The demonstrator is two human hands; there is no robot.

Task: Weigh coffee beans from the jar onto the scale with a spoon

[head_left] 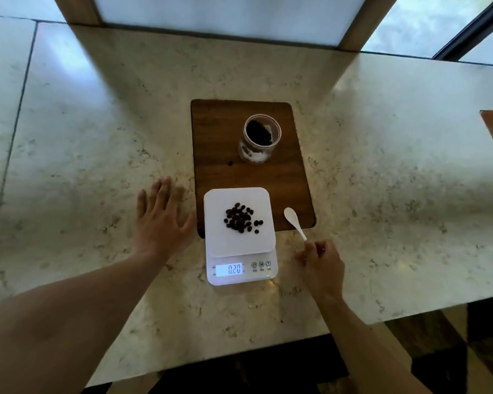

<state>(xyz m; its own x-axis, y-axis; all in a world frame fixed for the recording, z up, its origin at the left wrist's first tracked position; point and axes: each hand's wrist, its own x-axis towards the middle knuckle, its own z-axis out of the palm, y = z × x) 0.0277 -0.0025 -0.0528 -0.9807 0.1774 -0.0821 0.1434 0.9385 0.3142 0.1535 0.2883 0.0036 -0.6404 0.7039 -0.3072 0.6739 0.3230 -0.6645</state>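
One small heap of beans [242, 218] lies on the scale [239, 223]; right hand [320, 264] pinches the empty spoon [294, 221]; left hand [160, 220] rests flat, released, on the worktop [97, 137]. Return level to the jar [259, 137].

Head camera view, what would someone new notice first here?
The dark pile of coffee beans on the white scale at the centre, its lit display at the near edge. Behind it, an open jar of beans stands on a wooden board. The right hand holds a white spoon beside the scale; the left hand lies flat on the counter.
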